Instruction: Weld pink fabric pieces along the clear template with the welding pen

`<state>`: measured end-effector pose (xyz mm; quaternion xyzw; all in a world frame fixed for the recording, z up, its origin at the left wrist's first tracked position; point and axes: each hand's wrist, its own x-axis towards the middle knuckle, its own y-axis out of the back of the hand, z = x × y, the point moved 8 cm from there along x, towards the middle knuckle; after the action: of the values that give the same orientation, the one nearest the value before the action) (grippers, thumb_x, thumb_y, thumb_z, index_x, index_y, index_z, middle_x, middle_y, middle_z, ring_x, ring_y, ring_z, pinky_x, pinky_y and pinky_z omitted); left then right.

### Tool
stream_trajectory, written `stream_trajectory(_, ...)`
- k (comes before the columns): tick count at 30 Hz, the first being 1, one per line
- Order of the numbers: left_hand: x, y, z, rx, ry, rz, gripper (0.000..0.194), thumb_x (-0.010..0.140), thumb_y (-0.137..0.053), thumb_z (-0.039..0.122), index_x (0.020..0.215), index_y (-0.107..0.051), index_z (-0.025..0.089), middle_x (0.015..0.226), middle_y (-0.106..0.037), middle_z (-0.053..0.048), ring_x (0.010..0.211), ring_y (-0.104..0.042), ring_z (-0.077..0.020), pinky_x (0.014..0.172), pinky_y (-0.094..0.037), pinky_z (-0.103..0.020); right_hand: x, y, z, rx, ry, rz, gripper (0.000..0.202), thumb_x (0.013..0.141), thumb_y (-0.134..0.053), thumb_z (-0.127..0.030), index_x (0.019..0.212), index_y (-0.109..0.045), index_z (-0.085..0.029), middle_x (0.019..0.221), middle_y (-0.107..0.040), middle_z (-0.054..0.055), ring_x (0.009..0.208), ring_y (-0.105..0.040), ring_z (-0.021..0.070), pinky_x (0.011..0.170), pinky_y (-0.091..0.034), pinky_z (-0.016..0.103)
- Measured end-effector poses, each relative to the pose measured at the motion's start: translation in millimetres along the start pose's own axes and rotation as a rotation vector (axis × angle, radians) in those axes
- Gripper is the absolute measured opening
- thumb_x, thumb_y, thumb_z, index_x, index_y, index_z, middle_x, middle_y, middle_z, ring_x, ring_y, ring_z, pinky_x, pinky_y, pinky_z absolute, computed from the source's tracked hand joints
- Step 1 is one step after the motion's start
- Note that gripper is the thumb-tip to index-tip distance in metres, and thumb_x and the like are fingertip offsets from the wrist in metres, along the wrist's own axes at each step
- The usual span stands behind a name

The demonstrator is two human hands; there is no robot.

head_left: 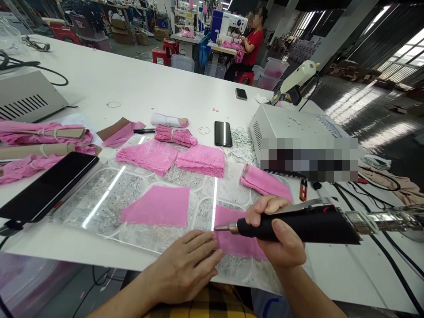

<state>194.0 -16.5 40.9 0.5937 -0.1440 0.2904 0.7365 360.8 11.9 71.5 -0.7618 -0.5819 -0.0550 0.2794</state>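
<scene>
My right hand (288, 247) is wrapped round a black handheld tool (308, 225) with a slim metal tip and a cable trailing right. Its tip sits over the left edge of a flat pink fabric piece (236, 245); whether it touches is unclear. My left hand (187, 267) lies flat, fingers stretched, at that piece's lower left edge. To the left lies a second pink fabric piece (162, 205) with a slanted side. Both rest on a clear mat (109, 196) with a stone pattern. Behind are two stacks of pink lace (147, 155) (201, 161) and a folded pink strip (265, 182).
A grey metal box (278, 121) with a cream tool stands at right, black cables (391, 256) nearby. Orange snips (303, 190), a phone (223, 134) and tied pink bundles (175, 134) lie around. A large black phone (53, 185) is left. A person (253, 42) sews beyond.
</scene>
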Motion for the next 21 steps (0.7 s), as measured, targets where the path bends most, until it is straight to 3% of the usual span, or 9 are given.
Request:
stream_trajectory(5, -1, 1.6, -1, -0.022, 0.023, -0.029, 0.026, 0.093, -0.051, 0.019, 0.117, -0.06, 0.013, 0.11, -0.07, -0.011, 0.111, -0.062, -0.0226, 0.097, -0.051, -0.038, 4, 4, -7, -0.034, 0.017, 0.028, 0.01, 0.079, -0.06, -0.028, 0.085, -0.061, -0.021, 0.08, -0.057, 0.001, 0.055, -0.056, 0.0105, 0.053, -0.051, 0.029)
stream_trajectory(12, 9, 1.2, -19, 0.09, 0.151, -0.033, 0.036, 0.099, -0.043, 0.024, 0.131, -0.053, 0.014, 0.131, -0.06, -0.012, 0.134, -0.044, -0.0264, 0.104, -0.046, -0.042, 11, 51, -39, -0.127, 0.181, 0.373, 0.008, 0.069, -0.057, -0.024, 0.075, -0.06, -0.019, 0.074, -0.055, 0.0, 0.053, -0.052, 0.0104, 0.053, -0.048, 0.03)
stream_trajectory(17, 11, -20.2, -29, 0.182, 0.173, -0.12, 0.042, 0.099, -0.044, 0.031, 0.137, -0.048, 0.015, 0.14, -0.052, -0.011, 0.137, -0.039, -0.0313, 0.105, -0.042, -0.051, 6, 54, -21, -0.11, 0.123, 0.412, 0.008, 0.071, -0.058, -0.025, 0.077, -0.06, -0.02, 0.078, -0.054, 0.0, 0.057, -0.053, 0.0104, 0.056, -0.049, 0.031)
stream_trajectory(21, 8, -24.2, -29, 0.206, 0.168, -0.142, 0.045, 0.098, -0.047, 0.031, 0.14, -0.045, 0.016, 0.142, -0.051, -0.011, 0.138, -0.037, -0.0305, 0.107, -0.039, -0.05, 5, 52, -12, -0.097, 0.112, 0.404, 0.009, 0.071, -0.06, -0.026, 0.078, -0.06, -0.02, 0.08, -0.054, 0.0, 0.058, -0.053, 0.01, 0.057, -0.048, 0.03)
